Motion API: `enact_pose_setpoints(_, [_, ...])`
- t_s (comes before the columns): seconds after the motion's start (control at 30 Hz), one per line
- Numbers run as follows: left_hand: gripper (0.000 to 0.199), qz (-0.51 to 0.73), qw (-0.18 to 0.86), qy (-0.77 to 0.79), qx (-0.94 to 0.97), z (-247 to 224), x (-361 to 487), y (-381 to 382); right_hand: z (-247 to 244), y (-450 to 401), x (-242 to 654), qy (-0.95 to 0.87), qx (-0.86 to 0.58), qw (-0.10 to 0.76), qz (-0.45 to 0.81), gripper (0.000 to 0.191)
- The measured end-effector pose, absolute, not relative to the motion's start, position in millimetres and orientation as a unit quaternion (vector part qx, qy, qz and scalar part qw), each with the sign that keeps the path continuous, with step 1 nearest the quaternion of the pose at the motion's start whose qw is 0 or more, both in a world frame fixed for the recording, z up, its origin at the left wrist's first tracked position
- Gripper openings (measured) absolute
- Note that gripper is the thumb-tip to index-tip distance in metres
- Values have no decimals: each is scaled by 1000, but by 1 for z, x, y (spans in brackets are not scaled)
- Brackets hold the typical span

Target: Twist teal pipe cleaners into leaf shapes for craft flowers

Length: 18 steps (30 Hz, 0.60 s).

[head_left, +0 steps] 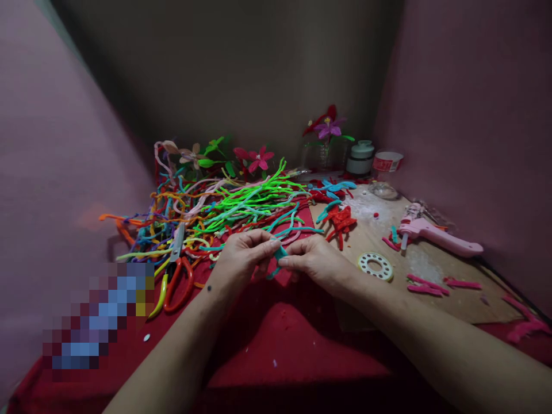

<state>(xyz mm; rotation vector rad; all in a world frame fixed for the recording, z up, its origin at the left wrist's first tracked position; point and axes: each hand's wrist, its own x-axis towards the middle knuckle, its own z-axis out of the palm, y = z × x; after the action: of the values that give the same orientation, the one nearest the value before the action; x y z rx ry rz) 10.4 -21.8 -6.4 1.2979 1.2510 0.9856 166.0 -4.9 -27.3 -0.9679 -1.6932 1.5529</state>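
Between both hands, above the red cloth, is a small teal pipe-cleaner piece (280,253). My left hand (246,253) pinches its upper left side between thumb and fingers. From the right, my right hand (311,259) pinches the same piece, its thumb and forefinger closed on it. The fingertips nearly meet, and part of the piece is hidden behind them. Just beyond the hands lies a heap of bright green pipe cleaners (245,198), with loose teal strands near it.
Scissors (177,247) and red-handled pliers (181,284) lie left. On cardboard (466,305) at right are a pink glue gun (444,234), a white ring with holes (375,267) and red fuzzy pieces (340,221). Fuzzy flowers (259,159), a jar (360,158) and a cup (387,164) stand behind.
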Motion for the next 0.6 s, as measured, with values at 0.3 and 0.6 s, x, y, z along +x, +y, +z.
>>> enact_pose_setpoints(0.3, [19,515,547,481,452,-12,23,-25,-33,-3,167,-626,-318,357,616,24])
enact_pose_setpoints(0.6, [20,409,521,516,543,-9,13,-22,-34,2,169,-623,-330,350,616,19])
